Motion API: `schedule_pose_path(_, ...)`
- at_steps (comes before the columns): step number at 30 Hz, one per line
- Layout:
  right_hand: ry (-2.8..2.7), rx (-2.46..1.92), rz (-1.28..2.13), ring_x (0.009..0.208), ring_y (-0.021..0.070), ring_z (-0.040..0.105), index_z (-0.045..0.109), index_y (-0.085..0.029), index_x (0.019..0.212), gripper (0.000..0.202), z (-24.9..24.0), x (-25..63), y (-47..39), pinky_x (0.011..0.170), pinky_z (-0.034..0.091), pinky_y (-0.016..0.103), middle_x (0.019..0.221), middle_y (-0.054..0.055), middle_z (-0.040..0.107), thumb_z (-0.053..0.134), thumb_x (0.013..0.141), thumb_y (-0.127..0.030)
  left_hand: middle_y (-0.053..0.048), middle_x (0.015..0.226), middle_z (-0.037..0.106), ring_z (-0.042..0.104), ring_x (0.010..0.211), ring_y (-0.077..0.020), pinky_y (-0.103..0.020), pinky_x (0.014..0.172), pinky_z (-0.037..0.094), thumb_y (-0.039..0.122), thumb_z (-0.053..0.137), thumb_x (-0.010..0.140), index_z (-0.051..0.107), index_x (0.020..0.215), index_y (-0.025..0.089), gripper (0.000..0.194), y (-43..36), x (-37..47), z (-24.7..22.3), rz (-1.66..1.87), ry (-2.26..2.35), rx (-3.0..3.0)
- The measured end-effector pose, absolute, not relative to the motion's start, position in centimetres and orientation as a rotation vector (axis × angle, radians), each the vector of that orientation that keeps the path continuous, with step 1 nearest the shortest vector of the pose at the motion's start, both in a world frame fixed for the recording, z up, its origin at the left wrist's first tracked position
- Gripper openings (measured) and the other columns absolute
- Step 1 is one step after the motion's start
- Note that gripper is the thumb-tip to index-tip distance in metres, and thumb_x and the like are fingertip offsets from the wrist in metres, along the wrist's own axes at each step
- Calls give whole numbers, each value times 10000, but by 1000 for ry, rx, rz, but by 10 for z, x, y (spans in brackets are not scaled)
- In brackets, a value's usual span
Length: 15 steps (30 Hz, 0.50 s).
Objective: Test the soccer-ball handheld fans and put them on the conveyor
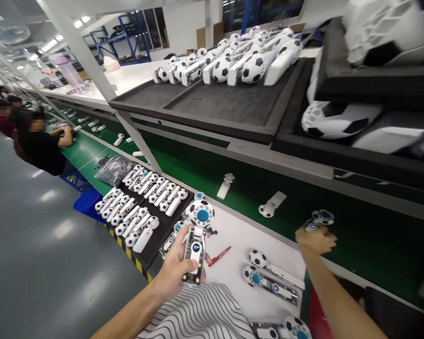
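Observation:
My left hand [178, 263] is closed around a handheld fan [194, 252] with a football-patterned head and blue centre. The thumb lies on its white front strip, below a small lit display; circuit boards show along the body. On the right, my right hand [316, 240] is over the green conveyor belt, its fingers curled at a second fan [323, 216] with a lit display. The palm hides part of that fan's body. Two more fans, one closed in white [257, 257] and one with its inside exposed [256, 278], lie on the white worktop between my hands.
A red pen [219, 256] lies on the worktop. Several fans fill a black foam tray [146, 256] at left, beside a plastic bag [116, 170]. Fans [226, 184] lie on the belt. Overhead, a shelf holds foam trays [226, 106]. A co-worker [38, 141] sits further left.

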State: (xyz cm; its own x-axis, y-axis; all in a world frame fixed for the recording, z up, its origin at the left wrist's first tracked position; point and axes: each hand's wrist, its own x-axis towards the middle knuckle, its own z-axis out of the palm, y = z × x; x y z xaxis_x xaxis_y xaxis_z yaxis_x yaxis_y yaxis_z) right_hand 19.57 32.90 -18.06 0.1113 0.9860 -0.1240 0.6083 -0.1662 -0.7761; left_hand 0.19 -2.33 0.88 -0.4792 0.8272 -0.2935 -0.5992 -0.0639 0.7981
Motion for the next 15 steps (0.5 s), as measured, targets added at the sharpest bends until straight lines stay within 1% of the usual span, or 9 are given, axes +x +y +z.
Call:
schedule_pose_path(1,-1616,-1870,824,1421,373,251,478,-260,1398,504,-185,189,329,1139,247,604,1559,105,280,646,925,-313,-165,1435,444,654,956,-281,-307,512,555,160,714,719,363,1381,296,762,-23,3,9,1741,1162,276)
schedule_pose_path(2,-1696,-1878,785,1404,383,283,461,-197,1410,525,-191,181,329,1126,253,629,1540,127,307,642,928,-301,-161,1434,445,654,955,-277,-303,510,552,153,701,724,362,1380,295,751,-22,3,9,1735,1185,260)
schedule_pose_path(3,-1798,-1861,784,1373,366,344,475,-183,1399,514,-197,171,330,1111,302,602,1516,134,348,645,928,-302,-157,1436,443,652,955,-271,-299,512,550,145,685,734,362,1378,293,736,-21,4,10,1725,1206,246)
schedule_pose_path(5,-1990,-1818,835,1280,325,465,492,-199,1384,498,-210,150,331,1042,415,547,1483,120,399,650,930,-325,-153,1444,436,648,949,-256,-287,516,542,134,662,744,365,1378,289,717,-21,4,10,1711,1224,230)
schedule_pose_path(7,-2135,-1802,906,1209,298,529,512,-204,1365,479,-222,131,330,983,478,506,1463,115,430,655,929,-341,-151,1447,432,647,915,-238,-287,513,537,132,658,742,363,1380,290,721,-21,2,11,1716,1220,224)
schedule_pose_path(9,-2227,-1828,937,1212,300,530,515,-199,1362,474,-229,118,328,983,482,513,1458,118,436,658,930,-332,-145,1439,439,648,890,-235,-294,502,535,141,676,728,369,1376,301,735,-22,0,11,1735,1215,223)
schedule_pose_path(12,-2303,-1903,909,1235,311,514,512,-195,1363,462,-232,110,332,1002,466,537,1450,120,441,652,935,-298,-140,1425,447,647,912,-257,-299,489,537,165,704,718,392,1368,314,736,-26,-6,11,1776,1207,246)
schedule_pose_path(15,-2361,-1921,847,1171,289,552,519,-189,1344,429,-226,112,340,950,503,500,1404,119,474,634,945,-300,-141,1424,448,640,961,-280,-300,495,545,154,696,717,402,1366,311,729,-31,-13,9,1824,1207,250)
